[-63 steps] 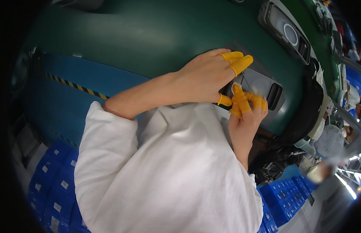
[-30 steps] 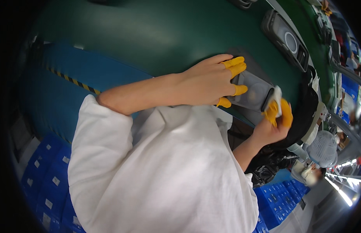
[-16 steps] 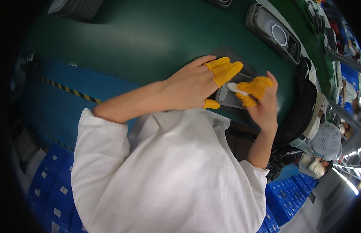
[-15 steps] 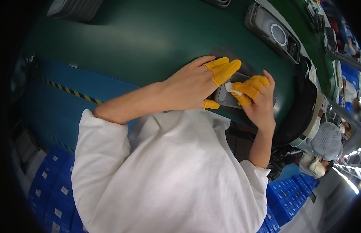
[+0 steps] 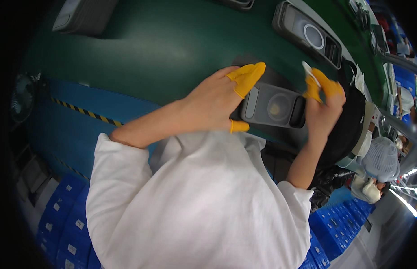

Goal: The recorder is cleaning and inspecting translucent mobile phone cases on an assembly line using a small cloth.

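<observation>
While your left hand (image 5: pixel 214 104) presses its fingers on the grey case (image 5: pixel 272 106) on the green worktop (image 5: pixel 172 45), it steadies the left end. Your right hand (image 5: pixel 323 105) pinches a small white tab (image 5: pixel 307 71) just beside the case's right end.

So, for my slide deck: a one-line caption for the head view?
Left hand steadies a grey case on the green belt; right hand pinches a small white piece.
</observation>
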Motion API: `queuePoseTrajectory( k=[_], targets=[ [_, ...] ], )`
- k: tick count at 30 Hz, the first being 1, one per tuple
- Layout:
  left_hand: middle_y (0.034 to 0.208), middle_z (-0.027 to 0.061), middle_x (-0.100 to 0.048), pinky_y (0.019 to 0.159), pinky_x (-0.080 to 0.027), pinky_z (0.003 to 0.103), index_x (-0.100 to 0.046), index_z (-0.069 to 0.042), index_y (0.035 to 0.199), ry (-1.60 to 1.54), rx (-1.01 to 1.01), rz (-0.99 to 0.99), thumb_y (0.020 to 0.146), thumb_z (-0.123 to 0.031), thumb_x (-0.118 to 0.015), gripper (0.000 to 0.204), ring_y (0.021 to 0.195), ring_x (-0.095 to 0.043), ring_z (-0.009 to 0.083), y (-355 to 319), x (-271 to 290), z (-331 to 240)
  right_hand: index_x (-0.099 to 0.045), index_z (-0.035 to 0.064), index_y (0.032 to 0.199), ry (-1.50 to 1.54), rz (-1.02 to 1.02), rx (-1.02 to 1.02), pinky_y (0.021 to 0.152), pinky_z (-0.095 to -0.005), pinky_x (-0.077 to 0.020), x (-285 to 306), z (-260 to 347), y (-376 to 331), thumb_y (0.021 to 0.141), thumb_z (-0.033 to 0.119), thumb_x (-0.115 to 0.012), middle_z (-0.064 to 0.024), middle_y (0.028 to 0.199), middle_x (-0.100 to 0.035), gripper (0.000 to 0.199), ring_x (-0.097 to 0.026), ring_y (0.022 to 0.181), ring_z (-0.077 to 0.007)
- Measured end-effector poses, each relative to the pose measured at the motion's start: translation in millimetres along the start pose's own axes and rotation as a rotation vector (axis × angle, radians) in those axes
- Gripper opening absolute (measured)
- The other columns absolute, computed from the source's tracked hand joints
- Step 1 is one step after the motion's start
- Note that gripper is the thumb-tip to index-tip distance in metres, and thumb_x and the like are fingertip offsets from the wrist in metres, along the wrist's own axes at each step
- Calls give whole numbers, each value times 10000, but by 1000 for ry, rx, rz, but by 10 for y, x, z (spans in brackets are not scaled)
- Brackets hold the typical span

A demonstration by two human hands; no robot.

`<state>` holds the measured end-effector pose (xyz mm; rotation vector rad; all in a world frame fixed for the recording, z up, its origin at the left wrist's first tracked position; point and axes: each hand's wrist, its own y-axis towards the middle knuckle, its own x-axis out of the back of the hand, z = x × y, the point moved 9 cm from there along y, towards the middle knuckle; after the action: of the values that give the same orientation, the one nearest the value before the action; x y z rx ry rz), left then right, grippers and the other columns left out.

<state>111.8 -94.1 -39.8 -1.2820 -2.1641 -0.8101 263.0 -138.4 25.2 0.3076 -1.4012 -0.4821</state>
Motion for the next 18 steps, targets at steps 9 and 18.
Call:
queuePoseTrajectory(
  k=[9, 18],
  targets=[
    [1152, 162, -451, 928, -344, 418, -315, -41, 1276, 1, 147, -401, 505, -255, -805, 939, 1078, -450, 321, -176, 1036, -187, -546, -44, 1079, 858, -481, -873, 770, -218, -423, 292, -1366, -1058, 846, 82, -559, -84, 958, -601, 264, -563, 846, -125],
    [962, 170, -530, 830, -422, 341, -474, 71, 1081, 583, 556, -1237, 595, -319, -794, 700, 900, -541, 244, -1264, 2880, 645, -554, -47, 1065, 998, -430, -884, 795, -226, -416, 3, -1257, -1110, 840, 94, -577, -87, 986, -596, 266, -557, 886, -130]
  ],
)
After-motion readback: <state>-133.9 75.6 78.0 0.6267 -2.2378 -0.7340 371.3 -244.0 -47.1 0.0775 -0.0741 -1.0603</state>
